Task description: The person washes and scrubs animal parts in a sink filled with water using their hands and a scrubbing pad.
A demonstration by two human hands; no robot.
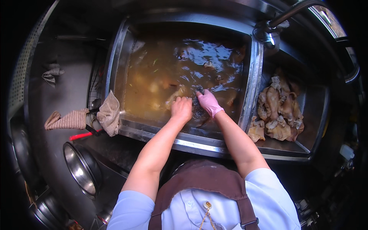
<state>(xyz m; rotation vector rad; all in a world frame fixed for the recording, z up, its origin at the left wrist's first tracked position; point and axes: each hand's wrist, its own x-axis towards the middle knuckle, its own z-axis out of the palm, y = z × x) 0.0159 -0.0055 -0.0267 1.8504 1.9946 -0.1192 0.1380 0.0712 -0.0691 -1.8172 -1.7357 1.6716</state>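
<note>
Before me a stainless steel sink [189,142] is filled with cloudy brown water. My left hand [181,107] is bare and grips a pale piece of meat or offal [178,93] at the water's surface. A pink glove covers my right hand [209,103], which holds a dark steel-wool scrubber [197,102] close beside my left fingers. Below the scrubber the rest of the sink's contents are blurred by the murky water. Another pale scrap [209,65] breaks the surface farther back, amid reflections.
In the smaller basin [313,120] on the right lies a heap of pale meat pieces [277,109]. A faucet [268,37] stands at the back right corner. Cloths [108,115], a red handle [82,135] and steel bowls [80,169] are on the left.
</note>
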